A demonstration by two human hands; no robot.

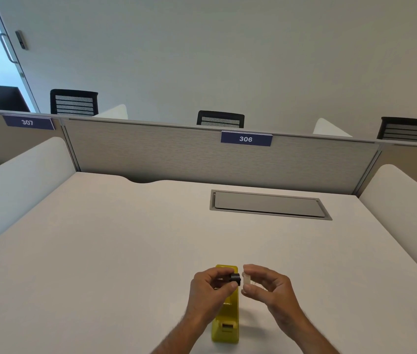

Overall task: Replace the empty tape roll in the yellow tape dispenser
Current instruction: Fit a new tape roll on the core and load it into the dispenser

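Observation:
The yellow tape dispenser (226,320) stands on the white desk (125,251) near its front edge, lengthwise toward me, partly hidden behind my hands. Just above it, my left hand (211,290) pinches a small black spindle (235,277) between thumb and fingers. Right beside it, my right hand (268,287) grips a small translucent whitish ring, the tape roll core (247,280). Spindle and core sit end to end, almost touching. Whether any tape is left on the core cannot be told.
A grey cable hatch (270,205) is set flush in the desk at the far right. A grey partition (202,154) with a "306" label closes the back, white side screens (21,175) flank the desk. Black chairs stand behind the partition.

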